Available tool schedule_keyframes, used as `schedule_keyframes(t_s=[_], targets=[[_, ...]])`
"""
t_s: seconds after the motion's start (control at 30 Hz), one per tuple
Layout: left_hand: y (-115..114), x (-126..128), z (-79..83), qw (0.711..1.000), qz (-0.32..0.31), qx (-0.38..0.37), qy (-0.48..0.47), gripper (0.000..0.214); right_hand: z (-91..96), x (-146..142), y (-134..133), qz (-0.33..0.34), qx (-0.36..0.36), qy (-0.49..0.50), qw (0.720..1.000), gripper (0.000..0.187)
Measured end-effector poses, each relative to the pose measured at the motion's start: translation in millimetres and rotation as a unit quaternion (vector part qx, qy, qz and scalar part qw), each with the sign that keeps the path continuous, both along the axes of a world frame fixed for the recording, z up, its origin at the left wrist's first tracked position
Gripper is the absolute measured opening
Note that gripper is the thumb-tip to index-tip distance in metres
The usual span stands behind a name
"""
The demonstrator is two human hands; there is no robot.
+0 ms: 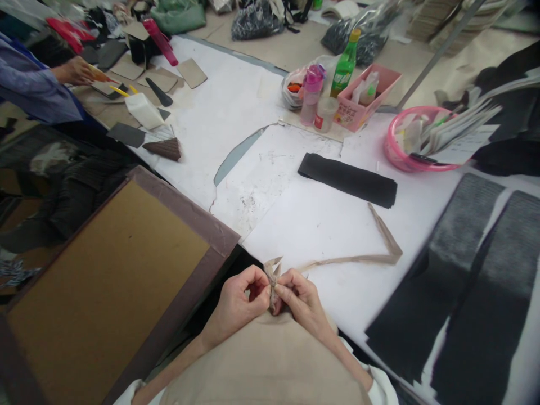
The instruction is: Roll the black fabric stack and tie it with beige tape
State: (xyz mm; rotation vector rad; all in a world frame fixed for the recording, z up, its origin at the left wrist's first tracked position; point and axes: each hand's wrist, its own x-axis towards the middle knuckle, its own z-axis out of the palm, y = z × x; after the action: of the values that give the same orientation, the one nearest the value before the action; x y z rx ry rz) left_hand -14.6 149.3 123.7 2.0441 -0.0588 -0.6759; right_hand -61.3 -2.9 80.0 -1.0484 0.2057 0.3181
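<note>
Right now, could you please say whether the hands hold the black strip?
No, the left hand and right hand pinch beige fabric; the black strip lies on the table.

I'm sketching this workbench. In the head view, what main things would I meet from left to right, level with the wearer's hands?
Brown board with a darker border → left hand → bunched tan fabric → right hand → white tabletop → dark flat pieces.
</note>
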Motion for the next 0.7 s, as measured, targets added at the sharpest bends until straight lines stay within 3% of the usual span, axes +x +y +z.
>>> schedule_keyframes(t_s=[0.13, 0.23, 0.3, 0.37, 0.43, 0.5, 0.7], targets=[[0, 1, 0.6, 1.000, -0.001, 0.014, -0.008, 0.007, -3.8, -1, 3, 0.011, 0.020, 0.032, 0.999, 0.019], [0, 3, 0.1, 0.999, -0.013, 0.030, -0.042, 0.007, -6.5, 1, 2, -0.003, -0.126, -0.006, 0.992, 0.014], [0, 4, -0.3, 0.995, -0.027, 0.041, -0.088, 0.008, -5.4, 3, -1, -0.031, -0.270, -0.091, 0.958, 0.014], [1, 5, -0.3, 0.987, -0.048, 0.055, -0.145, 0.009, -2.3, 5, -5, -0.053, -0.385, -0.178, 0.904, 0.022], [2, 7, 0.1, 0.973, -0.079, 0.072, -0.206, 0.010, 0.5, 7, -8, -0.060, -0.462, -0.225, 0.856, 0.020], [3, 9, 0.6, 0.954, -0.116, 0.087, -0.262, 0.011, 1.0, 7, -8, -0.051, -0.496, -0.235, 0.834, 0.013], [4, 12, -1.2, 0.914, -0.199, 0.119, -0.334, 0.013, -4.6, 4, -1, 0.022, -0.445, -0.195, 0.874, 0.007]])
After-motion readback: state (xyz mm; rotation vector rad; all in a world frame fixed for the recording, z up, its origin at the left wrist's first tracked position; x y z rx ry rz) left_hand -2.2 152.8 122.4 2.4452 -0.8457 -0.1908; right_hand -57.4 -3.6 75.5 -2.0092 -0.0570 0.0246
